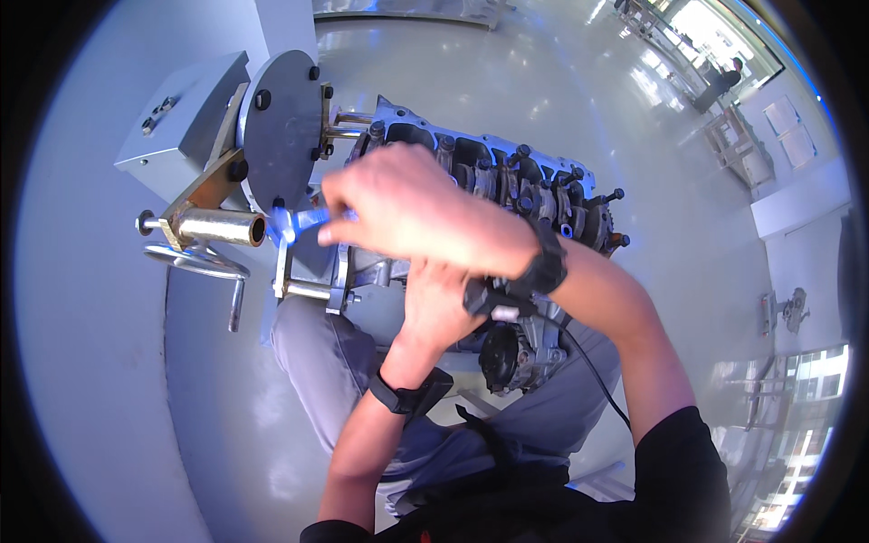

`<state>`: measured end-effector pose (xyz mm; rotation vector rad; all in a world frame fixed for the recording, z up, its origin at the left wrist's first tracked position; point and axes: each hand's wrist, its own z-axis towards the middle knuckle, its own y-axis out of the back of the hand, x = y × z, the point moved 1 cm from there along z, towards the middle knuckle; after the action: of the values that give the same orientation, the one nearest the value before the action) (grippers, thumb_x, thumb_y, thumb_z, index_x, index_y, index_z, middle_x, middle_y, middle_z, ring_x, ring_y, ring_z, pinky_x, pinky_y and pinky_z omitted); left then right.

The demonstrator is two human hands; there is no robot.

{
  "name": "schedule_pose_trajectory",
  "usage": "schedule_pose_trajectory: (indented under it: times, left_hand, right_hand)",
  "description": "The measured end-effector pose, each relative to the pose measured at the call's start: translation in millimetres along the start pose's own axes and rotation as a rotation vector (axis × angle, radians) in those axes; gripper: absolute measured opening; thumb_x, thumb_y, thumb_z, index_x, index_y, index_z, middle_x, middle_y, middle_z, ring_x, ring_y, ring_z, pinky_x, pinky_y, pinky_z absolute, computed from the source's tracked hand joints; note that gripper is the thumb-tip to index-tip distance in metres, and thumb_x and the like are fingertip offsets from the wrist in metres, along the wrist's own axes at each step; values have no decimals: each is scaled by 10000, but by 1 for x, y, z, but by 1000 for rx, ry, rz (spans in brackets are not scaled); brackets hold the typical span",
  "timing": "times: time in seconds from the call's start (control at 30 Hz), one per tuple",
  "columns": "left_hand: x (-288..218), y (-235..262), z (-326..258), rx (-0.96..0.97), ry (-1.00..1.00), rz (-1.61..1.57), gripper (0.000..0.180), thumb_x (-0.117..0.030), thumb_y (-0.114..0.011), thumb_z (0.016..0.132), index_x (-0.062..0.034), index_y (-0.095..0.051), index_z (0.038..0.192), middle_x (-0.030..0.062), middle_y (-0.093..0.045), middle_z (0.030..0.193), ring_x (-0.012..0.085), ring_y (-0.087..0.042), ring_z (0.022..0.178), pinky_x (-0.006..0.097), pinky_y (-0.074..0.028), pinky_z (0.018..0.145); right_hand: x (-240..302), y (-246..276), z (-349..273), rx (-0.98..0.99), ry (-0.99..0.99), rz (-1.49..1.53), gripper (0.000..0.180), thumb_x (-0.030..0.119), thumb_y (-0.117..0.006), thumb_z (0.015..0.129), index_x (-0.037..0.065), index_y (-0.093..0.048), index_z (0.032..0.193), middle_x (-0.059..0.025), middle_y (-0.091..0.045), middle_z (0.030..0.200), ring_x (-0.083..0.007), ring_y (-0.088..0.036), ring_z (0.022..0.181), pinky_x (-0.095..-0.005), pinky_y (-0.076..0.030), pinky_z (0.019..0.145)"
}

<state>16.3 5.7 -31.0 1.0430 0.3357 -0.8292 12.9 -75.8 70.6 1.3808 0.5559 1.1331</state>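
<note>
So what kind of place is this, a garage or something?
Probably a workshop or training hall for engine work. A metal engine block is bolted to a grey rotating stand with a hand crank, on a shiny grey floor in a large open room.

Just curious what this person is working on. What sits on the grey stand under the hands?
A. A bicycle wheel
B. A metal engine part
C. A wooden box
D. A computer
B: the right hand reaches across a grey metal engine part with rows of openings and bolts, fixed to the stand, while the left hand rests lower on its side.
</note>
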Motion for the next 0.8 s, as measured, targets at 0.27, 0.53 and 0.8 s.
schedule_pose_trajectory:
  times: [0.27,0.53,0.8]
  left_hand:
    - [0,-16,-16,-15,-276,55,227,-121,-611,673,-62,-607,892,94,-574,895,260,-542,876,401,-421,798]
    - [-8,2,5,-146,-267,-92,191,-78,-616,637,-89,-637,827,17,-578,777,201,-546,808,328,-416,713]
    - [-3,9,8,-301,-183,-132,177,-40,-590,643,-72,-641,809,32,-595,769,212,-556,797,326,-416,716]
  right_hand:
    - [-11,-2,-101,-424,362,-112,155,151,-702,670,61,-596,740,-30,-584,804,-173,-579,703,-260,-494,561]
    - [-60,-13,-154,-946,-389,1204,400,77,-560,870,25,-377,1222,-127,-555,991,-196,-602,809,-321,-519,731]
    - [-118,30,-80,-704,-571,1260,289,65,-558,852,-7,-470,1118,-139,-596,998,-106,-553,679,-264,-496,640]
